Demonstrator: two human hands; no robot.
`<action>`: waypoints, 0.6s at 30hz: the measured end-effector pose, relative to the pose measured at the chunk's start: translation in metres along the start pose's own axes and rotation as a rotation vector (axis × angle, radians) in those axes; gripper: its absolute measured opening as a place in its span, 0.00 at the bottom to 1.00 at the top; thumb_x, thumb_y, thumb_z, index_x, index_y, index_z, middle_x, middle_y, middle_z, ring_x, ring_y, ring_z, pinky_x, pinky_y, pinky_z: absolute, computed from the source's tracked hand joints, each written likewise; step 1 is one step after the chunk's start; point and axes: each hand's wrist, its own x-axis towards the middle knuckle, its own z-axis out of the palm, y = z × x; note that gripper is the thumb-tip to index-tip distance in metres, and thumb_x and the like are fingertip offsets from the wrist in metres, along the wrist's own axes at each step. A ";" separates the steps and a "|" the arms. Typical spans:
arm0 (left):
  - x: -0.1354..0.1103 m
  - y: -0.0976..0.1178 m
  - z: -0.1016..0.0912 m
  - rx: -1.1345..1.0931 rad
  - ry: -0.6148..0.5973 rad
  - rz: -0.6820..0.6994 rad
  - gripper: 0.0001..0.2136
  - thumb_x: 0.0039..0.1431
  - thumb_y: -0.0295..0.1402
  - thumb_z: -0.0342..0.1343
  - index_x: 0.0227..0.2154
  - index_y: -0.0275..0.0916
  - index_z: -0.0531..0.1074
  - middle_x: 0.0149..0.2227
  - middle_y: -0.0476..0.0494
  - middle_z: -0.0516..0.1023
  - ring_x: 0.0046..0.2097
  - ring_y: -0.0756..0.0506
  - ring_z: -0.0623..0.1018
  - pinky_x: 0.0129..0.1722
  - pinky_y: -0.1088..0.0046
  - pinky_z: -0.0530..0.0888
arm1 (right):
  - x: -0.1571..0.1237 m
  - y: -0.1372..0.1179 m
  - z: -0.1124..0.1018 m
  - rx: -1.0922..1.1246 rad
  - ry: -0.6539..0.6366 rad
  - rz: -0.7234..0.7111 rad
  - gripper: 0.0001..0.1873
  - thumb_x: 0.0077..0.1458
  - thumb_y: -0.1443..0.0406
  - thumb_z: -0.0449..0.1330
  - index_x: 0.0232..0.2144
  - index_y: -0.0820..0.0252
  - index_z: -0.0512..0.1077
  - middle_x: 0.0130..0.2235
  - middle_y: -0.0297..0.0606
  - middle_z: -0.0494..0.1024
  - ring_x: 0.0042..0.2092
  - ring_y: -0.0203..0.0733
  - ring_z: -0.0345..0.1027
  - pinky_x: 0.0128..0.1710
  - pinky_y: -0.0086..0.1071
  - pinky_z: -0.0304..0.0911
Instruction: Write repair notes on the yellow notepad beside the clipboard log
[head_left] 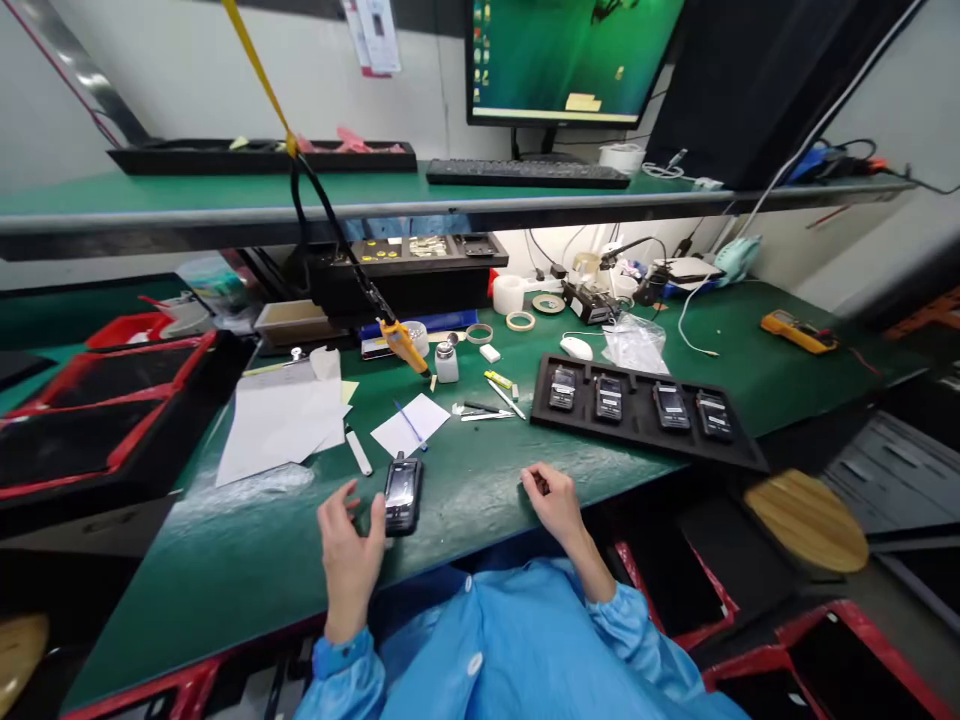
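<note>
Head view: left hand (350, 545) perhaps touches handset (403, 494).

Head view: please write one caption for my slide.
Left hand beside a handheld device; four similar devices in a black tray.

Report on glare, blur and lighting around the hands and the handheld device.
Head view: the handheld device has a pale reflection on its screen; head view: sheen whitens patches of the green bench; head view: the left hand and right hand show little blur; head view: the lower right, past the bench, is mostly dimmer.
</note>
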 end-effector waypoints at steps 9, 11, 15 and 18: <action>-0.027 0.002 0.010 0.188 -0.065 0.002 0.36 0.64 0.60 0.49 0.61 0.35 0.69 0.53 0.26 0.78 0.55 0.26 0.79 0.57 0.43 0.75 | -0.007 0.003 0.015 -0.124 0.110 -0.040 0.20 0.70 0.53 0.57 0.28 0.53 0.77 0.23 0.35 0.76 0.25 0.40 0.70 0.30 0.31 0.59; -0.026 0.004 0.011 0.227 -0.064 0.023 0.37 0.63 0.61 0.49 0.63 0.35 0.69 0.53 0.26 0.80 0.55 0.25 0.78 0.57 0.43 0.75 | -0.007 0.003 0.016 -0.129 0.120 -0.030 0.20 0.71 0.54 0.57 0.29 0.52 0.78 0.23 0.35 0.76 0.25 0.40 0.70 0.30 0.31 0.58; -0.027 0.008 0.010 0.275 -0.076 0.060 0.43 0.63 0.65 0.47 0.65 0.33 0.68 0.53 0.23 0.82 0.53 0.21 0.79 0.55 0.40 0.76 | -0.009 0.002 0.013 -0.099 0.117 0.006 0.20 0.70 0.53 0.57 0.29 0.52 0.78 0.23 0.36 0.77 0.25 0.41 0.71 0.30 0.31 0.61; -0.028 0.006 0.010 0.293 -0.107 0.086 0.45 0.63 0.68 0.45 0.66 0.33 0.68 0.55 0.22 0.82 0.53 0.20 0.80 0.53 0.39 0.76 | -0.009 -0.001 0.009 -0.049 0.090 0.033 0.22 0.70 0.52 0.56 0.27 0.53 0.77 0.22 0.35 0.76 0.23 0.40 0.69 0.28 0.31 0.63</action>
